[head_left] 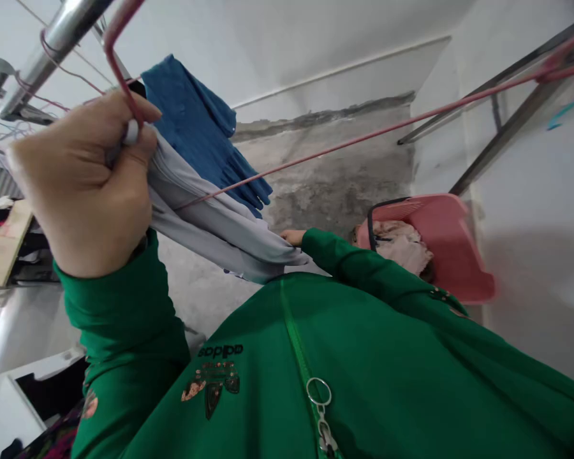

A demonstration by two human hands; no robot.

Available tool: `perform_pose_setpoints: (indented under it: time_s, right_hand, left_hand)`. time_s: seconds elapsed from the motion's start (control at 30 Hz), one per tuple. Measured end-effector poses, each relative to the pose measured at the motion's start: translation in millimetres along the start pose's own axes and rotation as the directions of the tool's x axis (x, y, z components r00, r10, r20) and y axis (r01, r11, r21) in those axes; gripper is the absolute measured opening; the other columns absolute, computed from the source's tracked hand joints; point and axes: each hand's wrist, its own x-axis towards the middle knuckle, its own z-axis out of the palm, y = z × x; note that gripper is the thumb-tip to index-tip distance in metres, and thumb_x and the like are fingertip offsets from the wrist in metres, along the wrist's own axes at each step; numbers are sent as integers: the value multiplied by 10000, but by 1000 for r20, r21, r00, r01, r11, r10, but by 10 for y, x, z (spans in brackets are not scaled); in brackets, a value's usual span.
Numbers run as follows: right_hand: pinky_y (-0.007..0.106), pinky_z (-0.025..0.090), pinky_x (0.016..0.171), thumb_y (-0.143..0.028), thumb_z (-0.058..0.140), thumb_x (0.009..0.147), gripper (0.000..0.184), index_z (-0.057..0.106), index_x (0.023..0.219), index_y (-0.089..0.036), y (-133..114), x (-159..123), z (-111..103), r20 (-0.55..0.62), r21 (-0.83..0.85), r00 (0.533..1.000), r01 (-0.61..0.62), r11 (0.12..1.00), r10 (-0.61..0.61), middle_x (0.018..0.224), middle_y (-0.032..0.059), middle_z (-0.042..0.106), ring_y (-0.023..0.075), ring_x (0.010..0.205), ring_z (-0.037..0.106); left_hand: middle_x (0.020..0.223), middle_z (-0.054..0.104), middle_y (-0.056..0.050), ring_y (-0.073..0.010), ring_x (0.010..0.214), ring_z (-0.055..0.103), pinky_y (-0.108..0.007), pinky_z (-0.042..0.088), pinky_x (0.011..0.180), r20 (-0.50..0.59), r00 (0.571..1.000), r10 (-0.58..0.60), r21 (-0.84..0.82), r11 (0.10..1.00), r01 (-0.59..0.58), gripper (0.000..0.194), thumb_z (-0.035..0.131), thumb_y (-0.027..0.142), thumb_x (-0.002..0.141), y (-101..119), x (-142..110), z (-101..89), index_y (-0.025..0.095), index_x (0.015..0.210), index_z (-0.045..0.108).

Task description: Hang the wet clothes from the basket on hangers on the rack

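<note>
At upper left, my left hand (88,172) is closed in a fist around a bent pink clothes hanger (117,60), with a small white bit showing between the fingers. From that fist a light grey garment (220,220) hangs in long folds toward my chest. Farther down, my right hand (294,237) grips the lower end of this garment, its fingers partly hidden by the cloth. Behind it hangs a blue garment (196,127) with a ruffled edge. A thin pink cord (335,150) crosses the view and meets the grey cloth.
A metal rack pole (52,54) with thin hangers stands at upper left. At right, a pink basket (459,248) holds pale clothes (399,242) beside dark metal legs (483,143). A wooden table (9,242) and a white cabinet (9,414) are on the left.
</note>
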Motion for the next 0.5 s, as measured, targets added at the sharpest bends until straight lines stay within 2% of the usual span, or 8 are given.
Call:
perform_pose_setpoints:
  time_s: [0.1, 0.13, 0.2, 0.27, 0.37, 0.43, 0.5]
  right_hand:
    - [416, 527, 878, -283, 819, 501, 323, 682, 730, -100, 22, -72, 57, 164, 39, 986, 28, 999, -34, 708, 53, 697, 247, 829, 657]
    - [415, 527, 888, -306, 835, 480, 386, 681, 764, -95, 23, -105, 83, 189, 62, 980, 46, 997, -57, 742, 68, 705, 256, 875, 657]
    - [412, 512, 941, -336, 860, 445, 517, 675, 868, -104, 11, -166, 128, 170, 119, 978, 103, 988, -122, 848, 84, 721, 257, 977, 641]
    - [416, 477, 1008, -346, 871, 437, 604, 657, 962, -136, -24, -209, 137, 74, 160, 979, 175, 971, -189, 943, 66, 724, 240, 1045, 614]
    - [442, 366, 1120, -344, 848, 514, 587, 637, 1036, -179, -106, -246, 35, -129, 161, 960, 267, 950, -248, 1056, 30, 707, 222, 1138, 565]
    - [457, 278, 1173, -343, 805, 596, 529, 630, 1070, -188, -176, -288, -110, -265, 142, 928, 307, 941, -263, 1136, 26, 682, 217, 1203, 531]
    - [465, 261, 1181, -335, 760, 665, 474, 627, 1093, -182, -259, -376, -299, -431, 119, 863, 344, 931, -264, 1182, 40, 664, 220, 1219, 530]
  left_hand:
    - [803, 557, 20, -157, 866, 614, -368, 504, 861, -33, 997, -67, 2, 998, 67, 336, 555, 196, 811, -52, -83, -43, 212, 1104, 719]
    - [781, 539, 21, -152, 867, 610, -357, 499, 869, -35, 997, -75, 2, 997, 75, 336, 564, 193, 806, -74, -109, -50, 216, 1103, 721]
    - [755, 511, 29, -139, 863, 604, -335, 487, 879, -38, 995, -88, 10, 996, 89, 336, 573, 180, 795, -117, -153, -61, 223, 1091, 725]
    - [751, 497, 36, -123, 848, 595, -314, 476, 867, -31, 994, -107, 28, 994, 108, 340, 572, 173, 795, -160, -182, -72, 221, 1097, 722]
    - [760, 500, 42, -109, 824, 579, -301, 462, 838, -11, 992, -128, 48, 991, 128, 357, 567, 183, 798, -233, -206, -83, 204, 1125, 709]
    - [759, 502, 44, -99, 790, 568, -307, 458, 820, -9, 991, -131, 55, 990, 131, 358, 553, 205, 803, -301, -221, -77, 187, 1124, 708]
    - [742, 500, 43, -90, 745, 557, -309, 462, 792, -7, 992, -123, 57, 991, 123, 358, 536, 235, 810, -392, -247, -53, 168, 1114, 712]
